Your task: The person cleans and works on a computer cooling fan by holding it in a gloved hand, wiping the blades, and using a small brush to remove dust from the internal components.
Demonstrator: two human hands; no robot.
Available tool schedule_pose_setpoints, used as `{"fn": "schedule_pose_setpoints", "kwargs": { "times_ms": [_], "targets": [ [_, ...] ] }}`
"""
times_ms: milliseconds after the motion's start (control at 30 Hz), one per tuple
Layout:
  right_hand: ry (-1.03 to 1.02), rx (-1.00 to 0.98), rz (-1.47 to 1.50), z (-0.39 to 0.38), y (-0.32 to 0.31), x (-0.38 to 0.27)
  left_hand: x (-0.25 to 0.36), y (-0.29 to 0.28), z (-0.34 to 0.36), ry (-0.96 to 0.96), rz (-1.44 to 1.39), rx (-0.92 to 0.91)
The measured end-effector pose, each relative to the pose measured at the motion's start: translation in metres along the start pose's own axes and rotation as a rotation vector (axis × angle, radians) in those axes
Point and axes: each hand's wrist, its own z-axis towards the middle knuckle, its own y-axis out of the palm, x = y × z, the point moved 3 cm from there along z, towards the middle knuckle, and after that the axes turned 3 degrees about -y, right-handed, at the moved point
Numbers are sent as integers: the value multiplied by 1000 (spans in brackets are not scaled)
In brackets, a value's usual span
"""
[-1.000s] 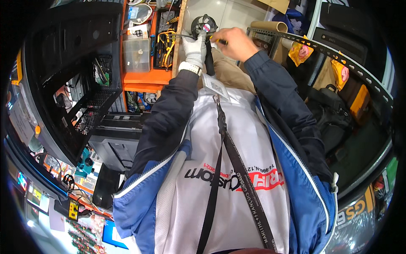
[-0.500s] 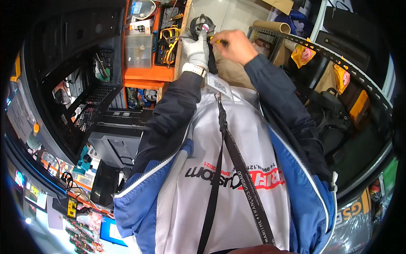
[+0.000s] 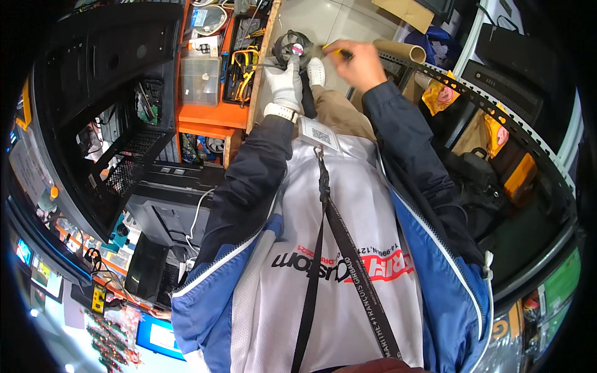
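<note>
My left hand (image 3: 285, 87), in a pale glove, holds a round dark computer fan (image 3: 286, 42) with a sticker on its hub. The thumb lies near the sticker, and the fingers behind the fan are hidden. To the right, my bare right hand (image 3: 364, 67) is closed around a small yellow and black hand tool (image 3: 343, 53), perhaps a screwdriver or a knife; most of it is covered by the fingers. The tool points left, apart from the fan.
On the left, an orange shelf (image 3: 205, 112) carries a clear plastic box (image 3: 200, 81) and a black tray with yellow-handled pliers (image 3: 244, 65). Black computer cases (image 3: 68, 81) stand farther left. A perforated metal rack (image 3: 491, 102) and a cardboard tube (image 3: 407, 52) are on the right.
My right hand has moved right with the tool, away from the fan. My left hand and the fan have shifted slightly left. My shoe now shows beside them.
</note>
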Motion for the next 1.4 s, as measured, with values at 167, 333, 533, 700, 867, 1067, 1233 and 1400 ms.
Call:
{"fn": "schedule_pose_setpoints", "kwargs": {
  "times_ms": [167, 333, 533, 700, 867, 1067, 1233, 1400],
  "targets": [
    [-226, -112, 137, 5, -9, -4, 6, 5, -3, 69, 83, -112],
    [-87, -50, 176, 8, -11, -4, 8, 4, 0, 156, 66, -204],
    [-78, -181, 214, 3, -14, 1, 8, -2, 5, 174, 68, -280],
    [-119, -71, 274, -4, -12, -11, 16, -7, 4, 146, 127, -299],
    [-99, -115, 56, -23, 10, -38, 22, -10, 6, 174, 183, -243],
    [-104, -56, 71, -35, 15, -43, 1, -19, 23, 226, 393, -121],
    [-112, -117, 85, -32, 26, -36, -8, -21, 25, 200, 520, -101],
    [-253, -173, 60, -26, 40, -31, 0, -23, 22, 96, 391, -187]
  ]
}}
